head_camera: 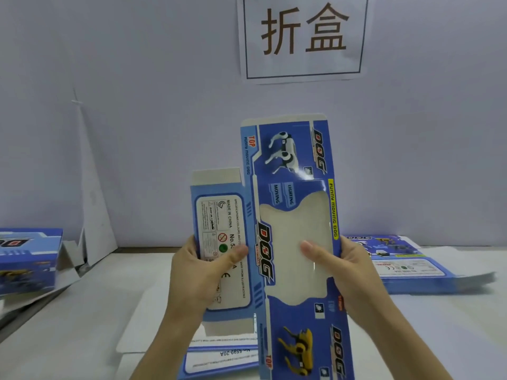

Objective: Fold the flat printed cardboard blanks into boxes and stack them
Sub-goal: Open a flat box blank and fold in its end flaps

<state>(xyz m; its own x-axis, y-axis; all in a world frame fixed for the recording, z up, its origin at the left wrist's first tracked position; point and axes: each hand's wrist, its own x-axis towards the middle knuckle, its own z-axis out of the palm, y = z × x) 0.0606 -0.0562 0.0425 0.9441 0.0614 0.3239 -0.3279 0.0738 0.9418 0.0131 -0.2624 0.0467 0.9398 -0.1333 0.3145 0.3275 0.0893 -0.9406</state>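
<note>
Both hands hold one flat blue printed cardboard blank (264, 250) upright above the white table (82, 325). My left hand (197, 272) grips its narrow side panel, thumb pressed on the white label and fingers curled behind. My right hand (354, 272) grips the right edge, thumb lying on the clear plastic window, fingers hidden behind the card.

The print reads "DOG", "FUNNY MOVING DOG", "TOP", "LIGHTING" and "MOVING". The label says "MADE IN CHINA" and "No.5", the rest covered by my thumb.

Just under the held blank, a second flat blue blank (219, 357) lies on the table, marked "5599-20A". Farther right sits a low stack of flat blue blanks (411, 267). At the far left stands a folded blue box (27, 259), with a white card sheet (93, 187) leaning on the wall beside it. On the pale wall hangs a white paper sign (303, 31) reading "折盒".
</note>
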